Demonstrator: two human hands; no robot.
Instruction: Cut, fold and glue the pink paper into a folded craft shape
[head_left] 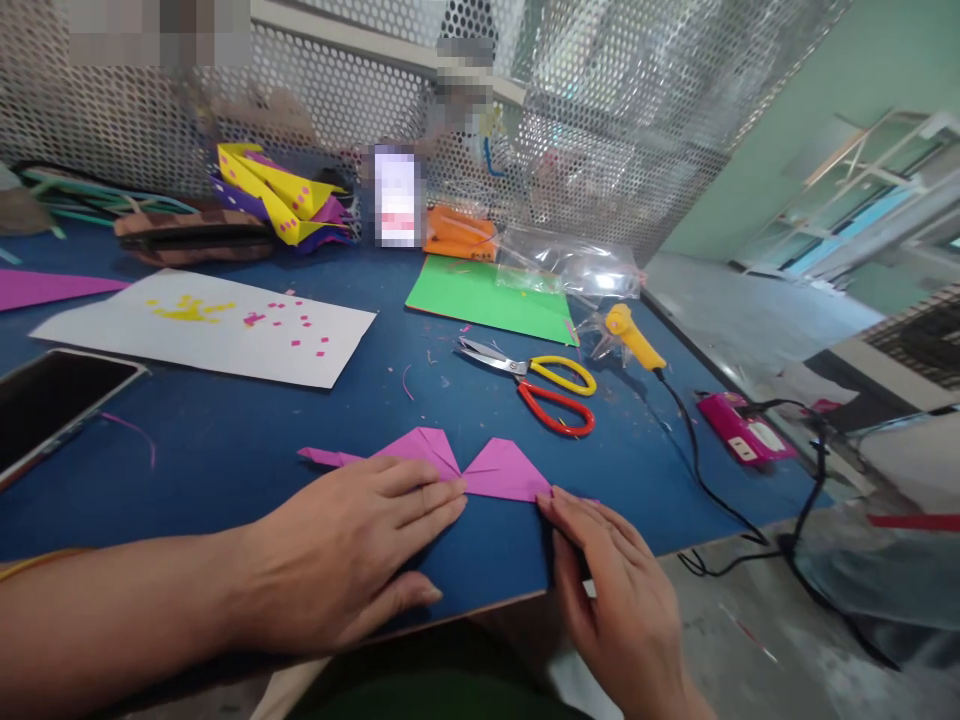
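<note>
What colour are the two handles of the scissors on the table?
On the scissors, one handle is yellow and the other red; the head view shows this clearly.

Folded magenta paper piece on blue table mat, left hand flat upon its left part, right hand fingertips touching its right corner, yellow-and-red-handled scissors beyond, yellow glue gun near green paper sheet
</note>
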